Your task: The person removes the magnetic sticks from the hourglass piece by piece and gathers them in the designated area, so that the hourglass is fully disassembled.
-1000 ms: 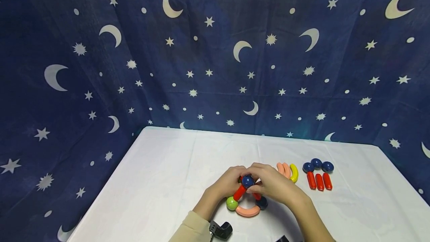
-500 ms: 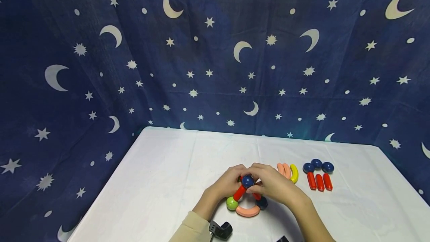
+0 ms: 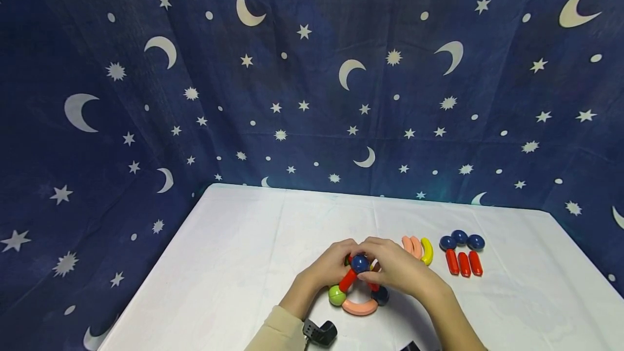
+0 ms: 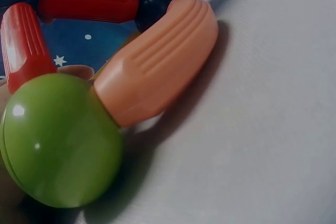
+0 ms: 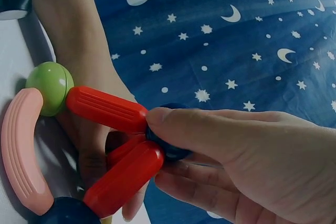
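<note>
Both hands are at a ball-and-rod construction toy standing on the table. Its upper blue ball [image 3: 360, 263] joins red rods [image 5: 107, 109] that slope down to a green ball [image 4: 63, 140] and a dark blue ball [image 3: 380, 295]. A curved pink rod [image 3: 359, 307] links those two lower balls along the near side. My right hand [image 3: 397, 267] pinches the upper blue ball between thumb and fingers. Behind the frame, my left hand [image 3: 333, 261] curls round its far left side; the exact part under those fingers is hidden.
To the right lie curved pink rods [image 3: 416, 247] and a curved yellow rod [image 3: 426, 252]. Farther right are several loose pieces: blue balls [image 3: 459, 238] above straight red rods [image 3: 463, 265]. A dark star-and-moon curtain [image 3: 312, 96] hangs behind the white table [image 3: 244, 242].
</note>
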Demonstrator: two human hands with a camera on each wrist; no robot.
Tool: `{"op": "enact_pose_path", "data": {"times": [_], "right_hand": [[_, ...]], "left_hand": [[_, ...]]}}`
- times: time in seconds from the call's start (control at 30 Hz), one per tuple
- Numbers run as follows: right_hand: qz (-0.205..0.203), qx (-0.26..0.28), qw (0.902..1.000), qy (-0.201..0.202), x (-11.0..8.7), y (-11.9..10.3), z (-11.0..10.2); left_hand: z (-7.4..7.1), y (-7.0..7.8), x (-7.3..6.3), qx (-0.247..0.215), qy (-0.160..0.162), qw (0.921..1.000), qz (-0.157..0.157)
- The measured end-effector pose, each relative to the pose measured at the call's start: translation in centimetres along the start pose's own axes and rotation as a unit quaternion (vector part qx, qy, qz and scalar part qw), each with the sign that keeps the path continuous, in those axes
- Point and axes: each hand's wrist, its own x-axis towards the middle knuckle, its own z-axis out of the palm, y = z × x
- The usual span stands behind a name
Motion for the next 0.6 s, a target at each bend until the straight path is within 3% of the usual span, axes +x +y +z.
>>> {"op": "enact_pose_path", "data": {"times": [0.33,0.6], "right_hand": [[-0.018,-0.018,0.9995,0.02,0.5,-0.4,0.9],[-0.022,-0.036,0.9987,0.03,0.9,-0.6,1.7]], "left_hand": [[-0.1,-0.1,0.0,0.008,0.002,0.9998,0.017],[0.0,-0.4,0.0,0.01,-0.004,0.9999,0.01]]}}
